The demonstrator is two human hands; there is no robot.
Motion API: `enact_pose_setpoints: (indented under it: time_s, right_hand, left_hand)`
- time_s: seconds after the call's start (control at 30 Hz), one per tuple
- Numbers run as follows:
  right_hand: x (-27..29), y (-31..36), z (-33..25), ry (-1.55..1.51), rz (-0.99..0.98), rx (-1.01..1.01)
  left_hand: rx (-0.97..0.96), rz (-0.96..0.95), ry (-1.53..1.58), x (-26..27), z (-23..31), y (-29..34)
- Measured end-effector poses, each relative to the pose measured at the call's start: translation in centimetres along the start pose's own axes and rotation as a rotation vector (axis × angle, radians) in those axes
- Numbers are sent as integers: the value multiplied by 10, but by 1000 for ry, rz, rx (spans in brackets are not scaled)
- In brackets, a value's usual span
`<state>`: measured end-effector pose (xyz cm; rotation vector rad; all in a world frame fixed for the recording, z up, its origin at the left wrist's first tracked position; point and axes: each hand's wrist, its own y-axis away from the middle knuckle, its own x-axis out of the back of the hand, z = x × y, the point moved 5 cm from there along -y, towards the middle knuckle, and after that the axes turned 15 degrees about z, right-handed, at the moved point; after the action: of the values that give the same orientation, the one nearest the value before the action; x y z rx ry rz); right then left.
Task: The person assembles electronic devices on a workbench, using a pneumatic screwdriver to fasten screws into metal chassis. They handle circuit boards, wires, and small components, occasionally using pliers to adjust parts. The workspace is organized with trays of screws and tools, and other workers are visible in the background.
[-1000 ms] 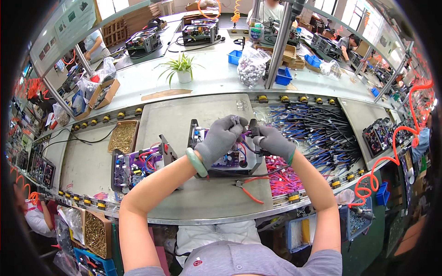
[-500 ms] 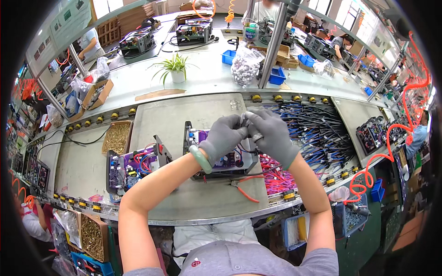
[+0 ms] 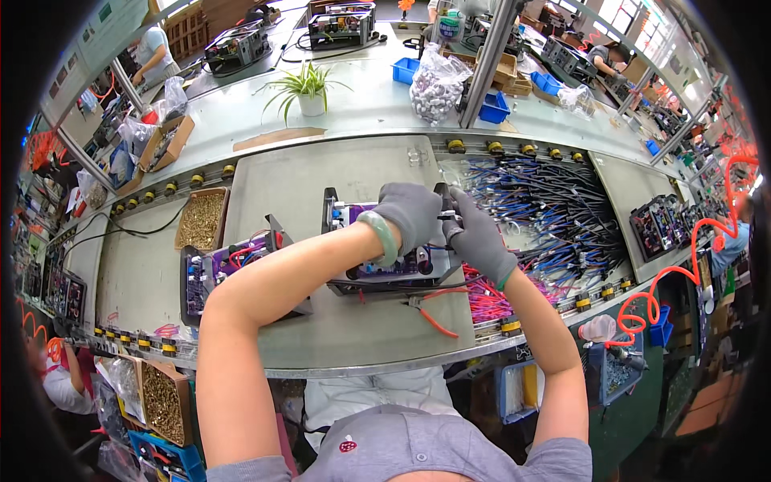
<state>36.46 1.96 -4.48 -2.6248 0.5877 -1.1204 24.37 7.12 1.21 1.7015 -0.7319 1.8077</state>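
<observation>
My left hand (image 3: 408,215), in a grey glove with a green bangle at the wrist, is over an open electronic unit (image 3: 345,214) with purple circuit boards. Its fingers are curled near the unit's right end, and what they hold is hidden. At the outer side of that end my right hand (image 3: 480,243), also gloved, closes its fingers and thumb by the dark end panel (image 3: 442,193). A small pale part shows between the two hands, too small to name. Red-handled pliers (image 3: 436,316) lie on the board in front of the unit.
A second purple-board unit (image 3: 195,281) stands left, partly behind my left forearm. Beyond it is a box of brass-coloured small parts (image 3: 201,218). Bundled cables (image 3: 554,209) and pink-red wires (image 3: 490,303) lie right. A potted plant (image 3: 312,103) stands behind; an orange coiled hose (image 3: 660,277) hangs right.
Both hands have come down from their raised pinch above the unit to its right end panel. My left hand has moved slightly right and turned, and the view has shifted a little.
</observation>
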Motion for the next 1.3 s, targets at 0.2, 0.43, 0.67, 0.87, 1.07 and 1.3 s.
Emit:
enact_pose_setpoints:
  time_s: [0.2, 0.43, 0.67, 0.87, 1.07, 1.3]
  right_hand:
    - [2, 3, -4, -35, -25, -10]
    - [-4, 4, -1, -16, 64, 86]
    - [-7, 5, 0, 10, 49, 78]
    - [-4, 8, -5, 8, 74, 99]
    - [42, 4, -53, -192, 172, 244]
    - [60, -16, -61, -94, 195, 378]
  left_hand:
    - [43, 120, 72, -20, -13, 8]
    - [11, 200, 138, -30, -20, 6]
    - [-73, 237, 53, -35, -10, -5]
    - [-163, 365, 97, -37, -7, 1]
    - [17, 279, 178, -3, -14, 21]
    - [66, 329, 756, 16, -13, 22]
